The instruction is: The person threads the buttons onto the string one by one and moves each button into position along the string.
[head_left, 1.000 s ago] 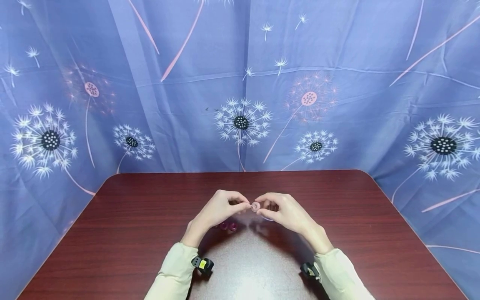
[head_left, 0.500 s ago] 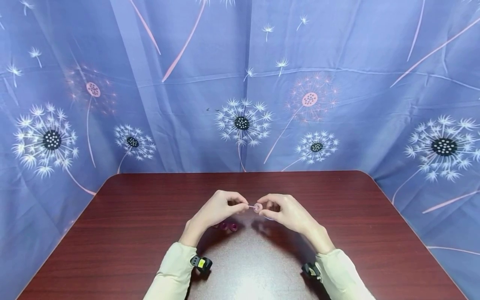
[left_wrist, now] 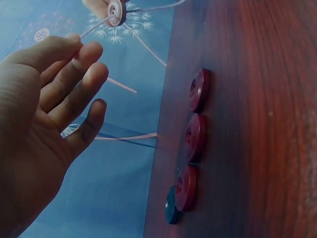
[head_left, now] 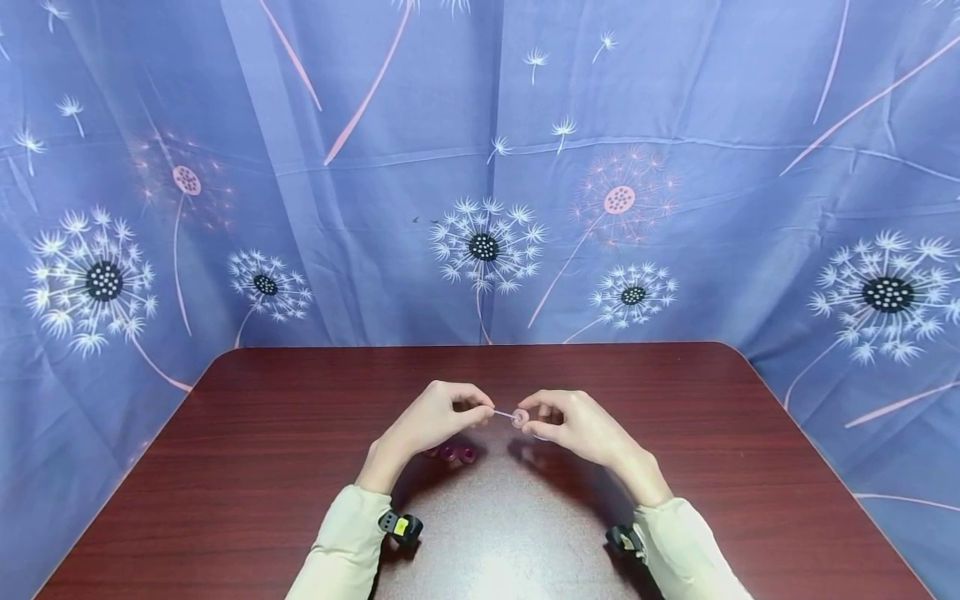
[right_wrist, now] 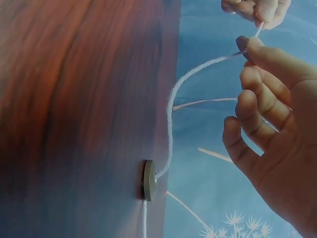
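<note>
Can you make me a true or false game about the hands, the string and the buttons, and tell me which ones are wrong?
1. The left hand pinches a string. True.
2. The right hand holds nothing. False: it holds a pinkish button.
3. Three red buttons lie on the table. True.
4. The string goes around the pinkish button, not through it. False: it runs through.
5. The string also runs through an olive-brown button. True.
6. The string is black. False: it is pale.
</note>
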`<state>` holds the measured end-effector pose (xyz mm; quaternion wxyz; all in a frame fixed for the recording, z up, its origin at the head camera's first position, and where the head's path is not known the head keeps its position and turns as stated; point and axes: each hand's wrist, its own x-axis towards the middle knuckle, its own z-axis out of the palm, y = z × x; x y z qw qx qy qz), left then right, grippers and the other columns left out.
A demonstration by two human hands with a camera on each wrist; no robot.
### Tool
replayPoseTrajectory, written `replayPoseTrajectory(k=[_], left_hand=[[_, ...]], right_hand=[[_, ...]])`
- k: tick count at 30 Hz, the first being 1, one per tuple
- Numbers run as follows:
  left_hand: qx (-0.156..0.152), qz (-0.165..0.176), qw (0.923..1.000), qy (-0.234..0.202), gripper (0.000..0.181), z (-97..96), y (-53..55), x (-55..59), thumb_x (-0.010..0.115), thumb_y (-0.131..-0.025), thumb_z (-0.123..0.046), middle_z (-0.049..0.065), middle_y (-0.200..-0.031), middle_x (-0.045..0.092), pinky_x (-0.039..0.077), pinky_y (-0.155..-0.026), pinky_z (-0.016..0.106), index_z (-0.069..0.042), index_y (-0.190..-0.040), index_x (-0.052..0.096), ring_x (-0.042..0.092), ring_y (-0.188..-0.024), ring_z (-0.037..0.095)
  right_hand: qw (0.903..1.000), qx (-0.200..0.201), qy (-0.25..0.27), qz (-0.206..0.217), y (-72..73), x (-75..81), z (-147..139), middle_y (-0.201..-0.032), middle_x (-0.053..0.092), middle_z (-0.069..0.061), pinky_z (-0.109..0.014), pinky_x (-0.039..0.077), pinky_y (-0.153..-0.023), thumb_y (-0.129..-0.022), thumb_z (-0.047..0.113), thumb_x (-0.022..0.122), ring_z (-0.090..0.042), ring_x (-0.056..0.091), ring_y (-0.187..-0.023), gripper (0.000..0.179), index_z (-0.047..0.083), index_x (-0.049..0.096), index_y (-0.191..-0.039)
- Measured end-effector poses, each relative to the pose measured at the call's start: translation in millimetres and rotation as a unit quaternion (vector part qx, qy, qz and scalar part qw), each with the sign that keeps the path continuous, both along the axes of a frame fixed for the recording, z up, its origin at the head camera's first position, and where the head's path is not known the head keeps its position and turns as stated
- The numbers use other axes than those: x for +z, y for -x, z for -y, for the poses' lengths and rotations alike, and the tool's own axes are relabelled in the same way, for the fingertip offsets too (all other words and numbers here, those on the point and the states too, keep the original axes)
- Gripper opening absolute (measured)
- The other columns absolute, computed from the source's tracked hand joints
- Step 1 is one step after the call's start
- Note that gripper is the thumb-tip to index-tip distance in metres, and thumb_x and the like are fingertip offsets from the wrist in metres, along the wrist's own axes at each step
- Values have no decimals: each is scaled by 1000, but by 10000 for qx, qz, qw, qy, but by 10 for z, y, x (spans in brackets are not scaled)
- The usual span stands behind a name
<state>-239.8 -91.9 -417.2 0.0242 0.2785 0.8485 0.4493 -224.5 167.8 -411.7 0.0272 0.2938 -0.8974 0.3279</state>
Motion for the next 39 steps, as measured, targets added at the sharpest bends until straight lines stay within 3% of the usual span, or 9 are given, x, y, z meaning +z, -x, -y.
replayPoseTrajectory(k=[6,8,14,21,32,39], left_hand=[[-47,20,9999,-87,9,15,-1,-1,68,-94,-21,-6,-80,73,54,-66,23,-18,-98,75,67,-74,6],[-52,18,9999,-96,7,20,0,-3,68,-94,-21,-8,-80,72,54,-67,22,-21,-97,75,67,-74,5],[-48,34,9999,-86,11,33,11,-16,67,-94,-21,-8,-81,73,54,-66,23,-14,-98,75,67,-75,5],[-13,95,9999,-105,11,40,9,-14,67,-93,-20,-9,-81,72,52,-65,22,-14,-98,74,65,-73,5],[6,-23,10000,-50,14,48,0,13,68,-92,-22,-13,-81,72,51,-69,23,-11,-98,74,66,-77,4],[60,27,10000,21,9,42,4,26,69,-93,-25,-15,-81,71,51,-69,22,-18,-96,75,66,-77,4]], right_hand=[[9999,23,-21,153,17,-1,-37,-73,59,13,-22,46,-56,-91,28,72,-4,53,-61,21,25,72,-111],[9997,24,-5,224,23,-3,-49,-72,59,13,-22,46,-56,-91,28,72,-5,54,-61,21,25,72,-111],[9995,10,-43,326,29,-13,-76,-71,58,12,-22,44,-55,-91,28,72,-3,51,-59,20,25,72,-111],[9990,28,-159,415,35,-28,-113,-70,57,12,-21,41,-53,-92,31,71,-2,49,-58,21,26,72,-112],[9984,120,-262,479,76,-87,-177,-74,62,12,-21,43,-59,-91,27,72,-2,51,-61,20,21,73,-109],[9977,124,-460,475,87,-102,-201,-73,61,13,-21,41,-58,-90,26,72,-1,48,-60,18,22,73,-107]])
